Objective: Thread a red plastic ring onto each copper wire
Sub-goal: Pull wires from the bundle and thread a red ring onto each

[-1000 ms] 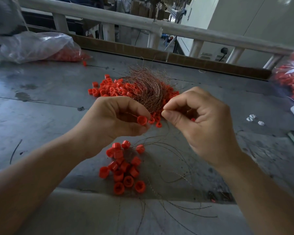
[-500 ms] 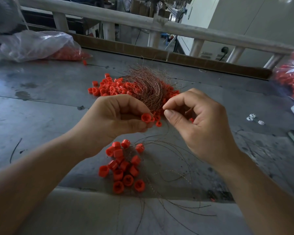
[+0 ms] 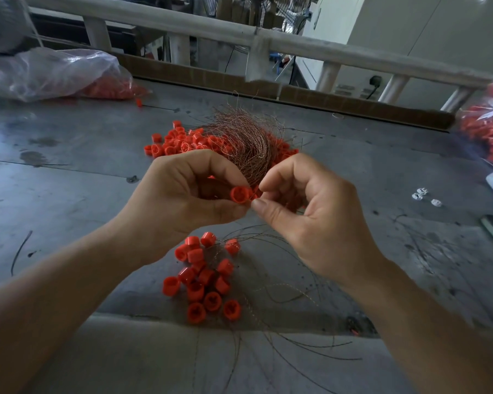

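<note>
My left hand (image 3: pixel 182 194) pinches a red plastic ring (image 3: pixel 239 194) between thumb and forefinger, its opening turned toward my right hand. My right hand (image 3: pixel 316 220) has thumb and forefinger pinched together right beside the ring; the thin wire between them is too fine to make out. Behind both hands lies a tangled bundle of copper wire (image 3: pixel 246 140) on a heap of loose red rings (image 3: pixel 180 143). Below my hands sits a cluster of red rings with wires trailing from them (image 3: pixel 205 277) toward the table's near edge.
The grey metal table (image 3: pixel 69 172) carries a clear plastic bag of red rings (image 3: pixel 60 75) at the far left and another bag of red parts (image 3: pixel 487 126) at the right edge. Small white pieces (image 3: pixel 424 196) lie right. A white railing (image 3: pixel 296 46) runs behind.
The hands have come closer together: my right thumb and forefinger now touch the ring's side, and my left hand has turned the ring's opening more toward the camera.
</note>
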A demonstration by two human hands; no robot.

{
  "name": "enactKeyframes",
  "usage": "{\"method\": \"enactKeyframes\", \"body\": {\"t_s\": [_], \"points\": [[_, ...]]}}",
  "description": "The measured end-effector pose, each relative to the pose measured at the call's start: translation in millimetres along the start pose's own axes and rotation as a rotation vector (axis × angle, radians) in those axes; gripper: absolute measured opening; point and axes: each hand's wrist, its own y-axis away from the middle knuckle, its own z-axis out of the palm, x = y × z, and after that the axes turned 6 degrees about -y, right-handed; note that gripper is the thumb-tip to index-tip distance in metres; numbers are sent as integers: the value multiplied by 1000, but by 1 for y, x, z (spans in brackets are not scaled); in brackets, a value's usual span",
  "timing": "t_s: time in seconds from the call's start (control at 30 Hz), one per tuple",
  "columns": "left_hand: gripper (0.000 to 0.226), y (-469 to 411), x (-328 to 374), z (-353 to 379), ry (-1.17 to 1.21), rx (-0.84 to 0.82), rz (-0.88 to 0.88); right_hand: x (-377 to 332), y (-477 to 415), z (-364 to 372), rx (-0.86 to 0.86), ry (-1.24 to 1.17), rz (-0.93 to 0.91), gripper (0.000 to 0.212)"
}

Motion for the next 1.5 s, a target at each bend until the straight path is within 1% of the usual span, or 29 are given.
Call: {"method": "enactKeyframes", "body": {"t_s": [0.13, 0.3, 0.47, 0.53, 0.77, 1.03, 1.17, 1.27, 1.33, 1.4, 1.5], "points": [[21, 0, 0, 0, -2, 10, 3, 8, -1, 2, 1, 2, 50, 25], [22, 0, -1, 0, 71, 18, -4, -1, 0, -2, -13, -32, 51, 28], [28, 1, -2, -4, 230, -101, -27, -2, -2, -7, 23, -40, 75, 29], [26, 1, -3, -5, 260, -112, -36, -3, -2, -9, 40, -41, 74, 28], [26, 0, -2, -3, 299, -98, -62, -2, -2, -10, 51, -21, 77, 26], [26, 0, -1, -3, 284, -92, -65, -2, -1, -11, 55, -12, 76, 26], [23, 1, 0, -3, 278, -60, -70, -2, -2, -11, 52, -19, 77, 27], [23, 1, 1, -3, 299, -54, -79, -4, -1, -11, 41, -23, 51, 23], [26, 1, 1, -3, 317, -48, -94, -5, -1, -11, 37, -35, 48, 20], [30, 1, 1, -3, 321, -51, -110, -5, -1, -12, 33, -55, 60, 22], [27, 0, 1, -4, 343, -80, -117, -5, -2, -13, 36, -98, 93, 24]]}}
